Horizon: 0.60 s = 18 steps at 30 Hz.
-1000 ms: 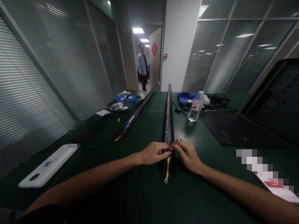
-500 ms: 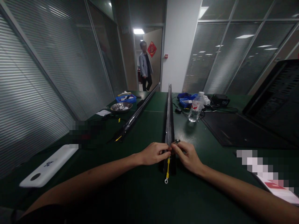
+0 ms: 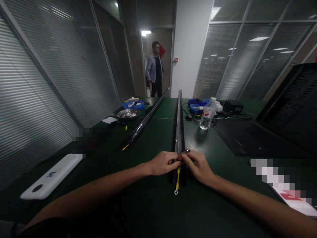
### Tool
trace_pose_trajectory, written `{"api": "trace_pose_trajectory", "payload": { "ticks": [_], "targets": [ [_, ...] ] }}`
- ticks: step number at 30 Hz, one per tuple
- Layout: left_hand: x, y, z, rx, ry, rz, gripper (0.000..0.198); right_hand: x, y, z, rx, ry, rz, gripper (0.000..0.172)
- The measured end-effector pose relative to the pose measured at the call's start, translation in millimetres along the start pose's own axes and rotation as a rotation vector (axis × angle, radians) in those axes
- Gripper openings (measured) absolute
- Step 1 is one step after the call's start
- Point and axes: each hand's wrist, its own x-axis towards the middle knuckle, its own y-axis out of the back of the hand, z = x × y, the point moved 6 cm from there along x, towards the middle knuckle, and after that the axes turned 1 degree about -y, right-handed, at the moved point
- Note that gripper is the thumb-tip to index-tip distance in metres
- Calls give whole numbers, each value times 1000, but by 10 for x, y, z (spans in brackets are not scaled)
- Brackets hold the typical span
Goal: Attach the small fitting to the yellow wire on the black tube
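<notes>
The long black strip with a grey, channel-like inner face (image 3: 179, 129) lies straight ahead of you on the dark green table (image 3: 148, 208), its near end between your hands. Your left hand (image 3: 163, 163) has thumb and fingers curled in and pinched on that end from the left; your right hand (image 3: 198, 164) is closed on it from the right, the fingertips of both nearly meeting, so exactly what they pinch is hidden. A small shiny metal piece (image 3: 187, 150) shows at your right index finger; whether it is worn or held, you cannot tell from here. Below your fingers, the short yellow lead with a silver ring end (image 3: 178, 178) sticks out toward you, its ring attached to nothing. As far as can be judged, the lead is in place at the strip, while the handwork at its inner end is unfinished. To the left lies a second glossy black strip (image 3: 142, 125), untouched, with a yellow piece (image 3: 125, 147) at its near end. Beyond it are a shiny metal bowl (image 3: 128, 118) and a blue plastic tray (image 3: 135, 107); a clear water bottle (image 3: 207, 114) stands to the right. A person (image 3: 155, 69) stands in the doorway.
</notes>
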Motion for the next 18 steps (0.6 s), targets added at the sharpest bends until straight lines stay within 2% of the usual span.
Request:
{"api": "trace_pose_trajectory", "payload": {
  "ticks": [10,18],
  "targets": [
    [-9,-3,-22,-5,25,-22,21,-13,-21,36,83,29,-61,30],
    [-16,-2,-18,2,14,-17,23,0,0,3,35,-18,-17,32]
  ]
}}
